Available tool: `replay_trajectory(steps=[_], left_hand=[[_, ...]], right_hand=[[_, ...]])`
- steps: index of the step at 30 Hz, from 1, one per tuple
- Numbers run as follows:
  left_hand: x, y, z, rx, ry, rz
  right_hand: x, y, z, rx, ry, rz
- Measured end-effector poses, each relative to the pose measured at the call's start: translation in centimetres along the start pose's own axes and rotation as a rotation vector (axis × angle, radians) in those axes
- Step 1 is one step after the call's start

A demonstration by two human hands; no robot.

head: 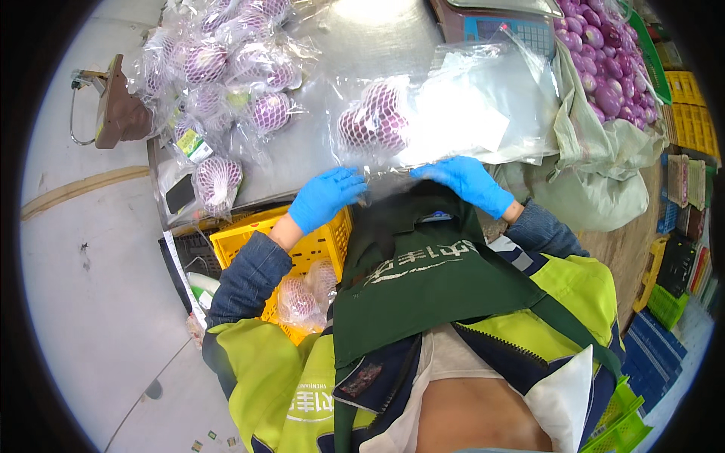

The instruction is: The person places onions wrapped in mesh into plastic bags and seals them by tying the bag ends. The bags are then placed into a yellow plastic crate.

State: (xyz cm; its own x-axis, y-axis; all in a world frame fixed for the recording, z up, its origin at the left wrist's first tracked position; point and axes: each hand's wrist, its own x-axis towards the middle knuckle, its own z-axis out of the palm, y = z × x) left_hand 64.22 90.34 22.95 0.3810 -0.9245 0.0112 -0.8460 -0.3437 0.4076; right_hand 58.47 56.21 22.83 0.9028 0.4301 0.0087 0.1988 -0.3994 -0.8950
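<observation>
A clear plastic bag (340,96) lies on the steel table before me, with several purple onions in white foam netting (375,120) inside. Its near end hangs over the front edge, between my two blue-gloved hands. At the left corner of that end is my left hand (328,198), fingers bent toward the film. My right hand (467,181) rests its fingertips by the right corner, over the table edge. Whether either hand pinches the film is hard to see. Right of the netted onions lies a stack of flat clear bags (481,107), bright with glare.
Bagged netted onions (207,62) are heaped at the back left, near a dark phone-like slab (180,194). A yellow crate (241,235) with bagged onions stands below. A weighing scale (510,31) is at the back. Loose onions (609,85) fill a woven sack (600,153) on the right.
</observation>
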Motion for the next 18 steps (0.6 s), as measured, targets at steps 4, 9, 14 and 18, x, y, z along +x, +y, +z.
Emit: replay_trajectory(steps=[4,9,14,18], left_hand=[[0.1,-5.7,-0.8,-1.43,0.294,-0.852],[6.0,-3.2,-2.8,-0.188,0.559,-0.771],[12.4,-3.5,-2.8,-0.264,-0.025,-0.682],[7.7,-4.8,-2.0,-0.657,0.15,-0.826]], right_hand=[[5.2,0.8,-0.5,0.616,0.14,0.737],[5.2,7.8,2.4,0.025,0.113,0.581],[7.5,3.2,-1.7,0.273,0.01,0.806],[14.1,-2.5,-4.1,0.337,0.278,0.482]])
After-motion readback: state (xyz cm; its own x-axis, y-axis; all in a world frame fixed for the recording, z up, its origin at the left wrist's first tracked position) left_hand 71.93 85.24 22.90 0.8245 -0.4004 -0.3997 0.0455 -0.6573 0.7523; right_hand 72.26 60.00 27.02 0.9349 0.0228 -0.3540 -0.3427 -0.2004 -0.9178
